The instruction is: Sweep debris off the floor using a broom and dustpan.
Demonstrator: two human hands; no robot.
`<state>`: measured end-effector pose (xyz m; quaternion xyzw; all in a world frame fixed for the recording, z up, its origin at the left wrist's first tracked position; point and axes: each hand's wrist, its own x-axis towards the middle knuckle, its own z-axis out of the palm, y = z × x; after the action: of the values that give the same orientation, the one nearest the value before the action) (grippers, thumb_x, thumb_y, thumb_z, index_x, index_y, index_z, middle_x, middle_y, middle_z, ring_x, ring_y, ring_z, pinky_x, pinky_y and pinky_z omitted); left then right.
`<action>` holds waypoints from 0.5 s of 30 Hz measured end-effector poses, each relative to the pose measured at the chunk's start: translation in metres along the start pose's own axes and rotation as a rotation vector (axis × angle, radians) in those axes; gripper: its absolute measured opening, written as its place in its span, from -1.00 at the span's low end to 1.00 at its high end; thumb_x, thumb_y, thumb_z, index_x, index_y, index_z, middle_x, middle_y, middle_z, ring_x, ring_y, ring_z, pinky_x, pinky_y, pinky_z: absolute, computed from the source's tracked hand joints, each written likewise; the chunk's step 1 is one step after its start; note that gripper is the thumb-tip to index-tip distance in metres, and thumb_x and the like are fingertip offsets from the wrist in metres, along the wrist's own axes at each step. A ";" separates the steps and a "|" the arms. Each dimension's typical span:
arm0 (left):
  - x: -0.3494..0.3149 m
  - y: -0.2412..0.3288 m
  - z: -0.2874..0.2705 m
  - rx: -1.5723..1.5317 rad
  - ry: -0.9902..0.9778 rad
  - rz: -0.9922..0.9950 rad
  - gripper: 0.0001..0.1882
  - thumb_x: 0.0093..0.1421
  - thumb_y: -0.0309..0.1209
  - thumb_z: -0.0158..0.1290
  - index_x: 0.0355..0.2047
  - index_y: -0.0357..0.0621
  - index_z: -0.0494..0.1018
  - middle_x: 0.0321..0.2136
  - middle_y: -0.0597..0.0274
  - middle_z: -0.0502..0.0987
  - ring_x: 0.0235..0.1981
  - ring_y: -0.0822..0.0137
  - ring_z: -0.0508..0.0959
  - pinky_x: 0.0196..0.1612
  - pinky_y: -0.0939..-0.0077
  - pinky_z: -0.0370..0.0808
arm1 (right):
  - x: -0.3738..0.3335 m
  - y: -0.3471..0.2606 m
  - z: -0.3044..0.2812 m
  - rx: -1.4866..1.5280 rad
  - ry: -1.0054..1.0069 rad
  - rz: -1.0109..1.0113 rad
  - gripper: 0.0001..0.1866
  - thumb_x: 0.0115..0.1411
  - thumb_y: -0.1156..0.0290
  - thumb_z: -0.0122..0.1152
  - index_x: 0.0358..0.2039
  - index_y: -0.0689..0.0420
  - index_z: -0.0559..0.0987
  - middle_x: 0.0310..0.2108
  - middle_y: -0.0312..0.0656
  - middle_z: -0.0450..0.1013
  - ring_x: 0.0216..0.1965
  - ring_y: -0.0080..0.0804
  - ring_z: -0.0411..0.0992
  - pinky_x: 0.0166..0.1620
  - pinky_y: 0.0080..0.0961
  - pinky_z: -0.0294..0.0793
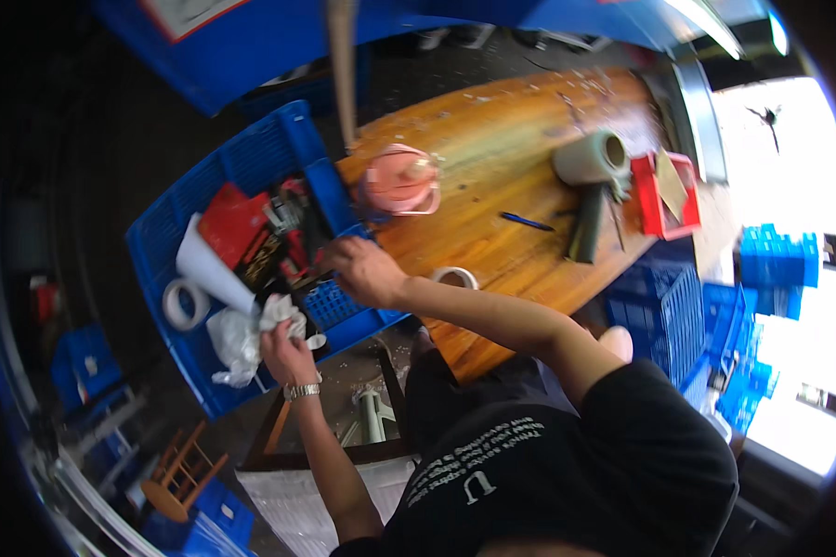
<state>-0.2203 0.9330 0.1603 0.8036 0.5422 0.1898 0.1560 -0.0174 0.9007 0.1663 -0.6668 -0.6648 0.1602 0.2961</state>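
Note:
Both my hands reach into a blue plastic crate at the left of the table. My left hand, with a metal watch on its wrist, is closed on a crumpled white tissue. Beside it lie a clear plastic bag and a roll of tape. My right hand is over the crate's inner side with its fingers curled; what they grip, if anything, is hidden. Close to it are tools with red handles, a red packet and a rolled white sheet.
A wooden table bears a pink lidded jug, a blue pen, a tape roll, a film roll, a dark green roll and a red bin. Blue crates stand right. A wooden stool is lower left.

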 end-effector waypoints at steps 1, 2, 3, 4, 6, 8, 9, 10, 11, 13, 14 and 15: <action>-0.010 -0.008 0.002 -0.082 0.003 -0.087 -0.65 -0.24 -0.64 -0.09 -0.37 -0.07 0.35 -0.34 0.07 0.26 -0.32 0.09 0.33 -0.30 0.33 0.30 | -0.009 -0.010 -0.005 0.038 -0.043 0.016 -0.75 -0.18 0.45 -0.01 -0.39 0.13 0.38 -0.29 -0.13 0.26 -0.18 -0.24 0.19 -0.17 -0.39 0.19; -0.012 -0.015 0.003 -0.145 -0.050 -0.103 -0.63 -0.24 -0.64 -0.09 -0.33 -0.07 0.34 -0.32 0.05 0.24 -0.31 0.07 0.32 -0.28 0.32 0.30 | -0.021 -0.010 -0.011 0.023 -0.019 0.051 -0.75 -0.18 0.45 -0.01 -0.39 0.13 0.38 -0.29 -0.13 0.26 -0.18 -0.24 0.19 -0.17 -0.39 0.19; -0.011 -0.020 0.002 -0.204 -0.097 -0.129 -0.60 -0.23 -0.64 -0.09 -0.29 -0.06 0.33 -0.30 0.02 0.22 -0.30 0.05 0.31 -0.27 0.32 0.29 | -0.037 -0.009 -0.022 0.049 -0.029 -0.014 -0.76 -0.18 0.45 0.01 -0.40 0.14 0.39 -0.31 -0.14 0.26 -0.19 -0.25 0.19 -0.17 -0.39 0.19; -0.006 -0.017 -0.001 -0.178 -0.187 -0.125 -0.58 -0.22 -0.63 -0.09 -0.26 -0.06 0.31 -0.29 0.04 0.22 -0.28 0.08 0.29 -0.27 0.35 0.29 | -0.057 -0.005 -0.034 0.078 -0.049 -0.082 -0.77 -0.18 0.44 0.02 -0.40 0.14 0.39 -0.33 -0.16 0.26 -0.19 -0.27 0.20 -0.17 -0.39 0.19; 0.003 0.000 -0.008 -0.079 -0.105 -0.027 -0.59 -0.21 -0.59 -0.08 -0.24 -0.10 0.31 -0.31 0.04 0.24 -0.26 0.11 0.27 -0.25 0.32 0.25 | -0.098 0.007 -0.068 0.041 -0.027 -0.028 -0.80 -0.17 0.43 0.04 -0.43 0.13 0.40 -0.36 -0.19 0.27 -0.22 -0.30 0.21 -0.18 -0.42 0.19; 0.010 0.041 -0.024 -0.035 0.114 0.048 -0.61 -0.20 -0.54 -0.05 -0.25 -0.15 0.30 -0.33 0.05 0.27 -0.27 0.13 0.28 -0.22 0.29 0.22 | -0.141 0.020 -0.101 -0.023 0.016 0.102 -0.84 -0.16 0.46 0.03 -0.47 0.12 0.42 -0.39 -0.21 0.29 -0.25 -0.30 0.23 -0.19 -0.45 0.21; 0.008 0.058 -0.027 -0.062 0.180 0.108 -0.61 -0.20 -0.51 -0.01 -0.25 -0.16 0.31 -0.33 0.06 0.27 -0.28 0.14 0.29 -0.22 0.30 0.22 | -0.164 0.029 -0.112 -0.038 -0.037 0.247 -0.84 -0.15 0.46 0.03 -0.46 0.12 0.42 -0.39 -0.20 0.29 -0.25 -0.30 0.22 -0.19 -0.44 0.21; 0.002 0.071 -0.024 -0.172 0.115 0.148 -0.61 -0.20 -0.51 0.01 -0.26 -0.14 0.31 -0.32 0.06 0.27 -0.27 0.13 0.29 -0.19 0.30 0.21 | -0.181 0.038 -0.122 -0.076 0.006 0.340 -0.79 -0.14 0.44 0.03 -0.39 0.11 0.41 -0.36 -0.16 0.29 -0.23 -0.26 0.22 -0.17 -0.41 0.21; -0.005 0.087 -0.018 -0.282 0.048 0.190 -0.61 -0.19 -0.51 0.03 -0.26 -0.12 0.31 -0.32 0.05 0.27 -0.27 0.13 0.29 -0.16 0.29 0.19 | -0.197 0.049 -0.134 -0.156 0.066 0.414 -0.70 -0.14 0.43 0.04 -0.30 0.12 0.37 -0.31 -0.09 0.26 -0.22 -0.19 0.20 -0.16 -0.38 0.20; -0.027 0.112 0.010 -0.410 -0.241 0.265 -0.53 -0.23 -0.47 0.10 -0.22 -0.08 0.29 -0.25 0.05 0.24 -0.24 0.12 0.26 -0.15 0.27 0.19 | -0.213 0.068 -0.161 -0.314 0.322 0.585 -0.61 -0.16 0.44 0.05 -0.22 0.13 0.32 -0.24 -0.04 0.21 -0.19 -0.14 0.17 -0.11 -0.36 0.16; -0.038 0.134 0.024 -0.386 -0.373 0.314 -0.48 -0.26 -0.45 0.12 -0.19 -0.07 0.27 -0.20 0.03 0.19 -0.20 0.09 0.23 -0.13 0.26 0.17 | -0.222 0.082 -0.175 -0.340 0.494 0.695 -0.57 -0.16 0.44 0.06 -0.18 0.13 0.28 -0.22 -0.04 0.18 -0.17 -0.12 0.14 -0.10 -0.35 0.14; -0.049 0.154 0.034 -0.352 -0.501 0.356 -0.43 -0.28 -0.43 0.14 -0.17 -0.05 0.26 -0.15 0.01 0.14 -0.16 0.06 0.19 -0.10 0.25 0.16 | -0.229 0.097 -0.183 -0.379 0.626 0.834 -0.52 -0.15 0.42 0.06 -0.14 0.15 0.23 -0.19 -0.03 0.16 -0.14 -0.11 0.12 -0.09 -0.35 0.13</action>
<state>-0.0957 0.8296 0.1936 0.8678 0.2978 0.1015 0.3846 0.1558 0.6489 0.2077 -0.9310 -0.2418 -0.0642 0.2660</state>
